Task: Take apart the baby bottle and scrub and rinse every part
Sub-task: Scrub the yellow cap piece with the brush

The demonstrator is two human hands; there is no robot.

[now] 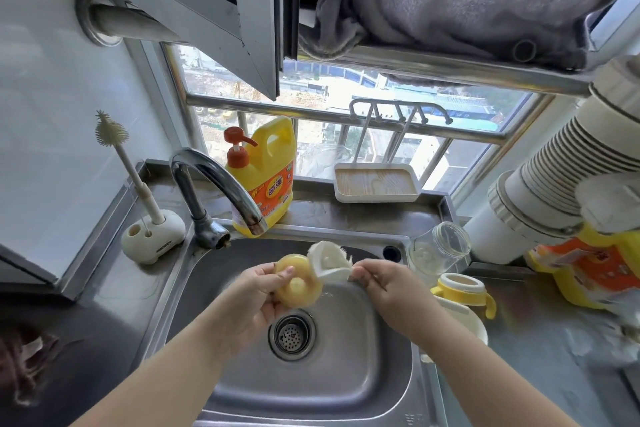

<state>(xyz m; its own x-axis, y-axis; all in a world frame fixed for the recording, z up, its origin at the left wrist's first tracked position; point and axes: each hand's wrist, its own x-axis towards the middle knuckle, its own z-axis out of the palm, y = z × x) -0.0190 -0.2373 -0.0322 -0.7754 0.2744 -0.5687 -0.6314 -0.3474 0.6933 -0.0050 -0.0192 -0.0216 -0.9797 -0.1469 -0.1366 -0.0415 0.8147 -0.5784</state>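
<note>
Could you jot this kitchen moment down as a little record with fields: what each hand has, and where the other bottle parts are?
left hand: holds yellowish teat over sink
right hand: grips white brush, touching the teat
glass bottle body: lying on counter, right of sink
yellow handled collar: upright, below bottle body
tap: no visible water

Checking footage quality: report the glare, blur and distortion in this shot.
Head view: wide-angle bending curves the window frame; daylight outside is blown out; highlights glint on the faucet and sink; the paper cups at right are soft.
</note>
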